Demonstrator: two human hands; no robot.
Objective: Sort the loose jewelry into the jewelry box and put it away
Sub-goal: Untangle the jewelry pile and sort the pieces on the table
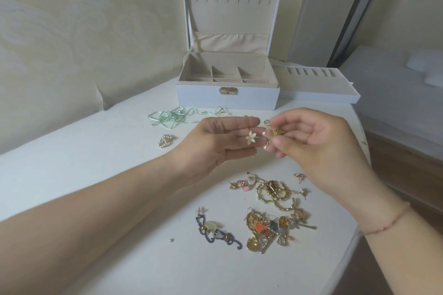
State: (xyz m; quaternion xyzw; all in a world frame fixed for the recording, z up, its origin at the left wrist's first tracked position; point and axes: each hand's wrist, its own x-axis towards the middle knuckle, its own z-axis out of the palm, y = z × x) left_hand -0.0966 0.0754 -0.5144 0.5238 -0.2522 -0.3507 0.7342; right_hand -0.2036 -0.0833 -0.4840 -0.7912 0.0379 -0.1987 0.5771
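No brand or writing can be read anywhere. The left hand [215,141] lies flat, its grip apart, a flower earring [251,138] on its fingers. The right hand [318,141] pinches a gold earring [275,132] (pearl dangling). The jewelry box [227,81] stands open on the white surface [96,175], loose jewelry [273,211] heaped nearer.

Single head view, looking forward and down at table [96,175], close over both hands; wide-angle, edges probably distorted.
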